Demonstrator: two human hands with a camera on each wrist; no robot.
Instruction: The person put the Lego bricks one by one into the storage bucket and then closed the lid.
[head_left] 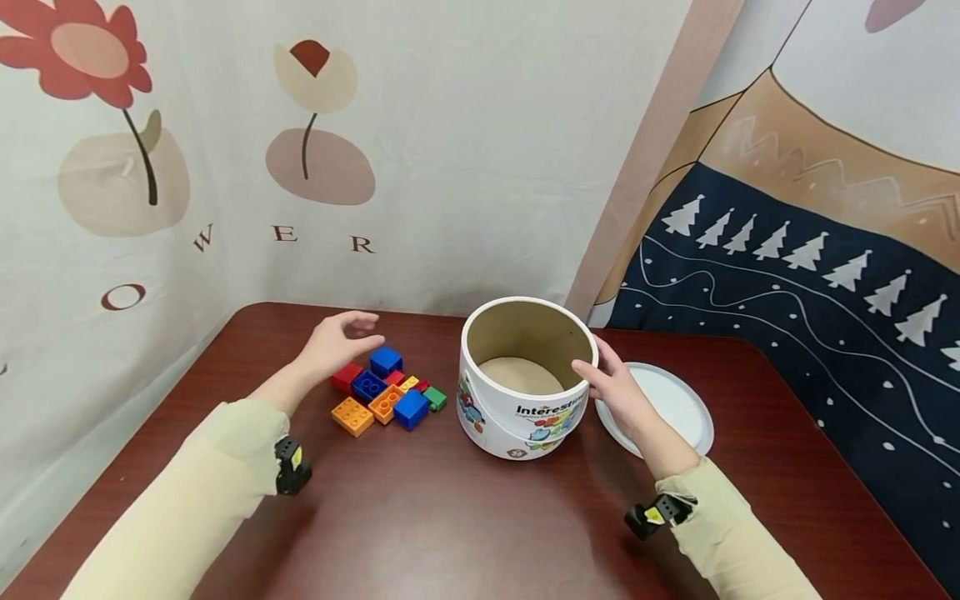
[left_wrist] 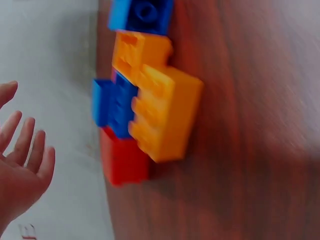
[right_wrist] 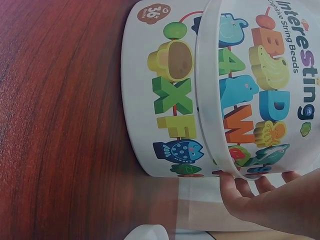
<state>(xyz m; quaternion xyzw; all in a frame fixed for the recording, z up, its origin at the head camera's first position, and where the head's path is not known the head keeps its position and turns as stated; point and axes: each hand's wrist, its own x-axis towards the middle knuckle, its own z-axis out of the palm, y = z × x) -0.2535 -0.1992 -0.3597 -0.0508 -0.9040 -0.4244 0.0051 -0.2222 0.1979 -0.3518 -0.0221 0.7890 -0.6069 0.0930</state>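
Over a group of toy building blocks (head_left: 383,402), my left hand (head_left: 337,343) hovers with fingers extended and nothing in its grasp. In the left wrist view, orange (left_wrist: 167,112), blue and red blocks lie close together, slightly blurred, apart from the hand (left_wrist: 22,165). My right hand (head_left: 618,392) holds the right side of a white bucket (head_left: 487,417), thumb near the rim. The bucket stands upright without its lid, and its visible floor is bare. From the right wrist view, the fingertips of the right hand (right_wrist: 265,200) meet the printed bucket wall (right_wrist: 145,100) by its white handle.
A round white lid (head_left: 686,408) lies on the dark red wooden table (head_left: 450,525), right of the bucket and partly behind the right forearm. Printed curtains (head_left: 465,150) hang along the table's back and right. Both wrists carry small black cameras.
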